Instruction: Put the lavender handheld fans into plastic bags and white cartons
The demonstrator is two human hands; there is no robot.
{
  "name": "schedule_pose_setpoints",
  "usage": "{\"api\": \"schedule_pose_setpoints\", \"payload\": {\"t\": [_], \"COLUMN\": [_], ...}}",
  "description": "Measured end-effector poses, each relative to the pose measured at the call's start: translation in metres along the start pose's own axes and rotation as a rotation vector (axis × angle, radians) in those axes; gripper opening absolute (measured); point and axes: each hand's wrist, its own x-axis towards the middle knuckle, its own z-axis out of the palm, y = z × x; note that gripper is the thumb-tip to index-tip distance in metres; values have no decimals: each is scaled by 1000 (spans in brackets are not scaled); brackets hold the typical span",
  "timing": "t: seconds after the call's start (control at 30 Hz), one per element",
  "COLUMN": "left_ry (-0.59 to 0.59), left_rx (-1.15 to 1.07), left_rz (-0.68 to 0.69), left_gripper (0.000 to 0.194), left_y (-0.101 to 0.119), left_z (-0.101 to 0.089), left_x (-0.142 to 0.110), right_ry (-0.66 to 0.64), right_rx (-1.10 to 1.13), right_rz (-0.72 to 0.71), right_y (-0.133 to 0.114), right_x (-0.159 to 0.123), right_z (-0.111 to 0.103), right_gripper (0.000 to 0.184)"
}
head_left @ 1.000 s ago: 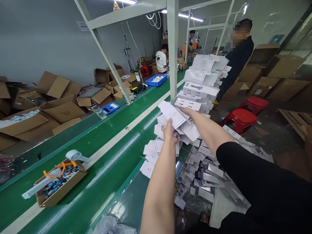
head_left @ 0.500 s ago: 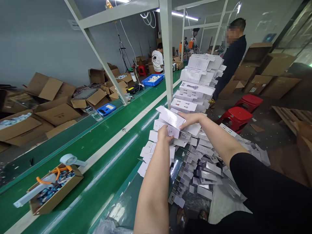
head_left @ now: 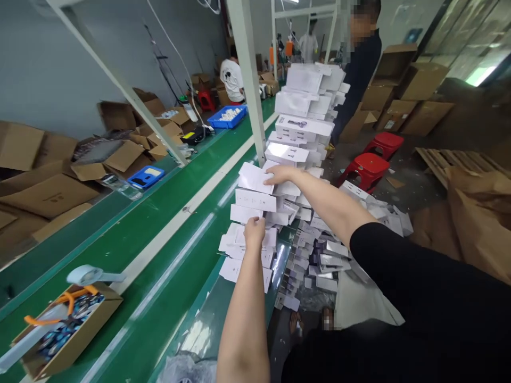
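Observation:
My right hand (head_left: 281,175) grips the right end of a flat white carton (head_left: 252,177) on top of a stepped pile, fingers on its face and thumb at its lower edge. Lower down, my left hand (head_left: 254,232) is closed, fingers curled, against the near cartons. Whatever those fingers hold, if anything, is hidden. Another white carton (head_left: 255,200) with small print lies between my hands. More white cartons (head_left: 244,270) lie on the bench below my left hand. Behind my right hand rises a tall stack of folded cartons (head_left: 304,125), one printed with a dark handheld device.
A green conveyor (head_left: 159,250) runs along the left, carrying a small cardboard box (head_left: 75,340) with orange-handled pliers. A white post (head_left: 247,69) stands beside the stack. Loose cartons (head_left: 330,263) lie low at right, near red stools (head_left: 365,169). A dark-clothed person (head_left: 359,69) stands behind.
My hands have moved apart: the right has carried its carton onto the pile, the left has drawn down and toward me. The view has shifted right and down.

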Motion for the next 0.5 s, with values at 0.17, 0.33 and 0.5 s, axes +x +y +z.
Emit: {"api": "schedule_pose_setpoints", "payload": {"t": [0.17, 0.33, 0.5], "left_ry": [218, 67, -725], "left_rx": [12, 0, 184], "left_rz": [307, 577, 307], "left_gripper": [24, 20, 21], "left_y": [-14, -50, -130], "left_z": [-9, 20, 107], "left_x": [-50, -134, -177], "right_ry": [238, 354, 785], "right_rx": [187, 752, 1505], "right_rz": [-107, -166, 495], "right_y": [25, 111, 238], "right_x": [-33, -162, -308], "right_z": [3, 17, 136], "right_gripper": [74, 54, 41]}}
